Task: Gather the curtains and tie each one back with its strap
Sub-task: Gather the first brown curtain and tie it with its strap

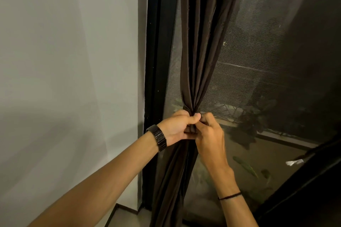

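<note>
A dark brown curtain (198, 46) hangs in front of the window, gathered into a narrow bunch at waist height. My left hand (178, 127), with a black watch on its wrist, grips the bunch from the left. My right hand (209, 134) pinches a dark brown strap (192, 129) against the bunch from the right. Only a short piece of the strap shows between my fingers; the rest is hidden by both hands. Below the hands the curtain falls loose to the floor.
A black window frame (156, 61) stands left of the curtain, beside a pale wall (70, 79). Behind the curtain is a mesh screen (245, 64) with plants outside. A second dark curtain (302, 188) crosses the lower right corner.
</note>
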The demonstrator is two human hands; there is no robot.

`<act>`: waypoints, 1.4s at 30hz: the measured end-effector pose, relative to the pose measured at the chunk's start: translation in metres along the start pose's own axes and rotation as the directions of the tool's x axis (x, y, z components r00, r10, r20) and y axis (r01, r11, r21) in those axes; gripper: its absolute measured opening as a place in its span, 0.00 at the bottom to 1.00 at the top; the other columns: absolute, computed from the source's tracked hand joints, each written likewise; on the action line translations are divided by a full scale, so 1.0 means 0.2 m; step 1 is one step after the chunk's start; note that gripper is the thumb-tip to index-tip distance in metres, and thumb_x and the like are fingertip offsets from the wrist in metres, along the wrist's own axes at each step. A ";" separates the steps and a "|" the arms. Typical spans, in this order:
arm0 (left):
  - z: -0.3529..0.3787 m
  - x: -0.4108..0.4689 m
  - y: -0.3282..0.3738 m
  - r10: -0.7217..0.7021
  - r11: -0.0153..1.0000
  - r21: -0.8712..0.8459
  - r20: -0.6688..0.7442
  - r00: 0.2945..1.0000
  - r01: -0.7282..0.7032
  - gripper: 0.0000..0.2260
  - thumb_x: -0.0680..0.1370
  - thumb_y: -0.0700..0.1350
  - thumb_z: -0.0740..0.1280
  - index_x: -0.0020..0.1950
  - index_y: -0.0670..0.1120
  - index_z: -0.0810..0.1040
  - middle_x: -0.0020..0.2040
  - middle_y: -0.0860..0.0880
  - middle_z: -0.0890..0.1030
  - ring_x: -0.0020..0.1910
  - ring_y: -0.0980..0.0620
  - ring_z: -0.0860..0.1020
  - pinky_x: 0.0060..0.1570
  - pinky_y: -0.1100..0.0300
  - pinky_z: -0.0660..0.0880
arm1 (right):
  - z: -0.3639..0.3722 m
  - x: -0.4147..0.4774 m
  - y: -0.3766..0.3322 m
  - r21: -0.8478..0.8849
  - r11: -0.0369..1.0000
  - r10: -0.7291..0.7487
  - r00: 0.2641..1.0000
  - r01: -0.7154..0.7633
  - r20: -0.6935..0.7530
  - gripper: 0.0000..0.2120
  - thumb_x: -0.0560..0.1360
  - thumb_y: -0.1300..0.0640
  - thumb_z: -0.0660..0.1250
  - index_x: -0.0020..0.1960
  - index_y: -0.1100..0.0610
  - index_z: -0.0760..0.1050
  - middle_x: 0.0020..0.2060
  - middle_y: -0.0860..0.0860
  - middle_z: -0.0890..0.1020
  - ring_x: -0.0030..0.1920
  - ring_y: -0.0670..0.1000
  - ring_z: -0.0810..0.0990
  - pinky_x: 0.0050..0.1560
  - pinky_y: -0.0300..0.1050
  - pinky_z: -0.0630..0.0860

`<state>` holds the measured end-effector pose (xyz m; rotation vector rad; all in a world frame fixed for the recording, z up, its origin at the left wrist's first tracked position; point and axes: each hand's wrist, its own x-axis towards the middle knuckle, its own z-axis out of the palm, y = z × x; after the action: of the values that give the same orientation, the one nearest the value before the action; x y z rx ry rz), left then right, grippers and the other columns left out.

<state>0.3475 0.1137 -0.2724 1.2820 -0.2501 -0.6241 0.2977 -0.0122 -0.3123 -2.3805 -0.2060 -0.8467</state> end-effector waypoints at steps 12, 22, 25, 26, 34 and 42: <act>-0.05 -0.09 0.02 0.020 1.000 0.023 -0.053 0.998 -0.019 0.13 0.84 0.37 0.64 0.41 0.45 0.66 0.26 0.54 0.81 0.44 0.64 0.81 0.44 0.56 0.85 | -0.03 0.00 -0.02 -0.214 0.970 -0.100 0.991 0.116 0.085 0.14 0.70 0.73 0.69 0.48 0.57 0.84 0.37 0.44 0.65 0.39 0.48 0.66 0.34 0.31 0.58; -0.11 -0.10 -0.07 0.147 0.988 0.077 -0.174 0.974 -0.136 0.07 0.80 0.39 0.71 0.51 0.36 0.77 0.45 0.37 0.78 0.39 0.50 0.87 0.38 0.62 0.83 | -0.04 0.02 -0.03 -0.088 0.992 -0.074 0.977 0.093 0.198 0.15 0.74 0.75 0.64 0.40 0.57 0.80 0.35 0.45 0.65 0.38 0.43 0.66 0.36 0.34 0.62; -0.13 -0.12 -0.08 0.186 0.978 0.130 -0.214 0.959 -0.161 0.11 0.78 0.38 0.74 0.46 0.30 0.80 0.40 0.38 0.81 0.34 0.53 0.84 0.35 0.66 0.80 | -0.05 0.01 -0.03 -0.078 0.991 -0.093 0.972 0.112 0.214 0.13 0.76 0.73 0.65 0.45 0.57 0.82 0.35 0.44 0.66 0.38 0.42 0.67 0.38 0.31 0.65; -0.13 -0.12 -0.08 0.186 0.978 0.132 -0.221 0.957 -0.160 0.10 0.77 0.38 0.75 0.44 0.30 0.81 0.38 0.40 0.82 0.32 0.54 0.83 0.34 0.67 0.78 | -0.05 0.01 -0.03 -0.072 0.991 -0.099 0.972 0.117 0.215 0.13 0.76 0.72 0.65 0.47 0.57 0.83 0.35 0.43 0.66 0.38 0.42 0.67 0.39 0.31 0.66; -0.13 -0.16 -0.07 -0.049 0.943 -0.330 -0.239 0.970 -0.033 0.09 0.79 0.36 0.72 0.39 0.42 0.86 0.33 0.48 0.78 0.28 0.59 0.75 0.28 0.72 0.75 | -0.09 0.00 -0.06 0.051 0.997 -0.062 0.991 0.056 0.119 0.19 0.73 0.72 0.72 0.60 0.57 0.84 0.37 0.39 0.73 0.44 0.35 0.76 0.42 0.22 0.67; -0.04 -0.15 -0.10 -0.081 0.911 -0.410 -0.274 0.958 -0.040 0.15 0.80 0.36 0.66 0.34 0.41 0.85 0.31 0.46 0.77 0.25 0.56 0.74 0.24 0.69 0.71 | -0.06 0.12 -0.14 0.194 0.979 -0.037 0.991 0.061 -0.125 0.10 0.72 0.66 0.76 0.51 0.55 0.86 0.40 0.43 0.83 0.42 0.41 0.81 0.48 0.37 0.78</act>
<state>0.3208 0.1346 -0.2893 0.9479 0.1335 -0.4688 0.3011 0.0020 -0.2776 -2.1404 -0.2875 -0.9449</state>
